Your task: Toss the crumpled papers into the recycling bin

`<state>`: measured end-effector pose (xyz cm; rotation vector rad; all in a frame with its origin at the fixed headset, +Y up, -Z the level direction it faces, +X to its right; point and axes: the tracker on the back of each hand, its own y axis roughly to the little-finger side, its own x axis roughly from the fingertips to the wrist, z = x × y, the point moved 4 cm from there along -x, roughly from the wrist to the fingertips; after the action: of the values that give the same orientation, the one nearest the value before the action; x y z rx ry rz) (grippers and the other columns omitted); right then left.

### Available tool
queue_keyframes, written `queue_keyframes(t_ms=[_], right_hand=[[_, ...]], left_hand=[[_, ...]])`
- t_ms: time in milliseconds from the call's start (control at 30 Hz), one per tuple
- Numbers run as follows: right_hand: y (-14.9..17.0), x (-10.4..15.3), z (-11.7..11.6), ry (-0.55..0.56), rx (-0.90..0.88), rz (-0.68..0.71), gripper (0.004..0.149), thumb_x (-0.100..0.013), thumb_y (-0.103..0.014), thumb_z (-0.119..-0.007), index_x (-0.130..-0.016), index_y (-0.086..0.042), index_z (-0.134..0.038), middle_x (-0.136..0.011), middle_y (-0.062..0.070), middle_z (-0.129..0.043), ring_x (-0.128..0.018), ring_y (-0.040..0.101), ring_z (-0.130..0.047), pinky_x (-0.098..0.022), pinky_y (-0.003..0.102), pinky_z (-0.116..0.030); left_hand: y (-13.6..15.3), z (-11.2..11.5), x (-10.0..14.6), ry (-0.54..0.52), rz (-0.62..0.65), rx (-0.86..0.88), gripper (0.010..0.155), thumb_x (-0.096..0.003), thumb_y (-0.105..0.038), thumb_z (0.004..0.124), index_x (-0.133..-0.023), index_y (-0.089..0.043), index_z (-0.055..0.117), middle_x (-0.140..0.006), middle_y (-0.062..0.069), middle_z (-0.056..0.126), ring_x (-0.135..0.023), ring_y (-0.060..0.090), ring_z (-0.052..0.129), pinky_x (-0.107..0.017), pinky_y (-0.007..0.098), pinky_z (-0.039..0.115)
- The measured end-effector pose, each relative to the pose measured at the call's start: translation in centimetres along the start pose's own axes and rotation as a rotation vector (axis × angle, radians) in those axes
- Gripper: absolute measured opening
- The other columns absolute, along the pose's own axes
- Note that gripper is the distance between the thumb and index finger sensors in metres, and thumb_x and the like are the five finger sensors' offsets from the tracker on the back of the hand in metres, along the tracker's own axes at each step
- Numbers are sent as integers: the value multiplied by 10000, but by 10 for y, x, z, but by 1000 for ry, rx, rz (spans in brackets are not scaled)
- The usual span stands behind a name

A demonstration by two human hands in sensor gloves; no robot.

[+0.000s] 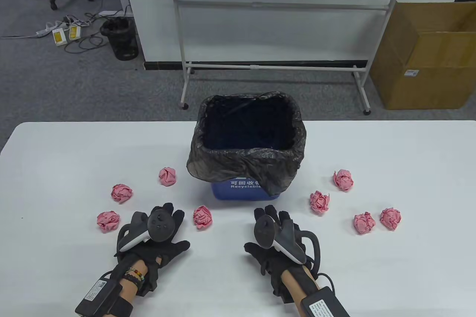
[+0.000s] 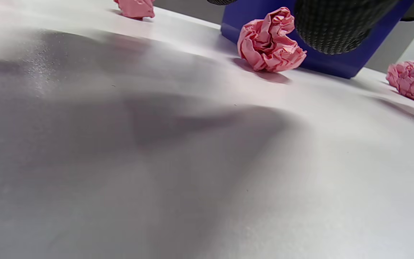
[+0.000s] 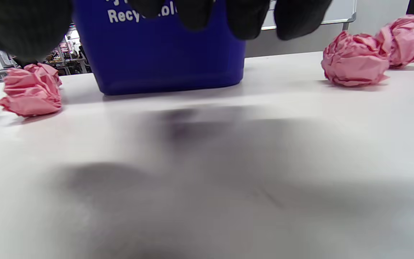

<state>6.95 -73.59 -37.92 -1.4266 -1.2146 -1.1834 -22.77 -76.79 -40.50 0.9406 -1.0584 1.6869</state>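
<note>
A blue recycling bin (image 1: pixel 238 187) lined with a black bag (image 1: pixel 247 161) stands mid-table; it also shows in the left wrist view (image 2: pixel 329 63) and the right wrist view (image 3: pixel 164 54). Several pink crumpled paper balls lie around it: one near my left hand (image 1: pixel 202 217) (image 2: pixel 270 41), others at left (image 1: pixel 108 221) (image 1: pixel 121 193) (image 1: pixel 167 176), several at right (image 1: pixel 319 201) (image 1: pixel 343 179) (image 1: pixel 364 222) (image 1: pixel 390 218) (image 3: pixel 354 61). My left hand (image 1: pixel 167 220) lies flat on the table, open and empty. My right hand (image 1: pixel 273 220) lies flat, open and empty.
The white table (image 1: pixel 74 153) holds only the bin and papers. Behind it stand a whiteboard frame (image 1: pixel 271 66), a cardboard box (image 1: pixel 427 57) at right and a black mesh basket (image 1: pixel 121 38) on the floor at left.
</note>
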Motion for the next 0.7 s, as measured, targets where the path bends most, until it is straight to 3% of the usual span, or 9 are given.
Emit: queue_keyframes(t_ms=[700], right_hand=[[17, 0, 17, 55, -2, -83, 908, -326, -661, -720, -1087, -333, -350, -1198, -4, -411, -1112, 371, -508, -755, 561, -542]], left_hand=[[1, -5, 2, -27, 18, 16, 880, -471, -604, 684, -1139, -195, 283, -1210, 178, 117, -1094, 473, 168, -726, 705, 292]])
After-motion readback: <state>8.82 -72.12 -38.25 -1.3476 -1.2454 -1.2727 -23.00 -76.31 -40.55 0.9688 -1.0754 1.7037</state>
